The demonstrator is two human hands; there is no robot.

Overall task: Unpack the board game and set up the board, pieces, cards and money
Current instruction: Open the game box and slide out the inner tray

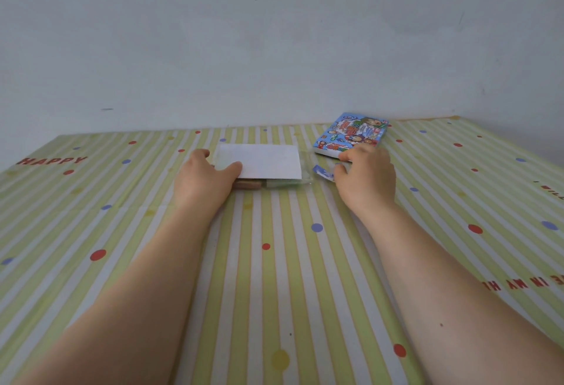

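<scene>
A clear plastic packet with a folded white sheet (262, 160) on top lies flat near the table's far middle. My left hand (204, 178) holds its left end, thumb lying on the white sheet. Under the sheet's near edge show a brownish piece (247, 184) and pale green paper (282, 183). My right hand (366, 175) rests at the packet's right end, fingers curled over its clear edge beside a small blue-and-white piece (323, 171). The blue game box (351, 134), printed with cartoon figures, lies just behind my right hand.
The table wears a green-and-white striped cloth (274, 277) with red, blue and yellow dots and red lettering. A plain pale wall rises right behind the table's far edge. The cloth spreads wide on both sides of my arms.
</scene>
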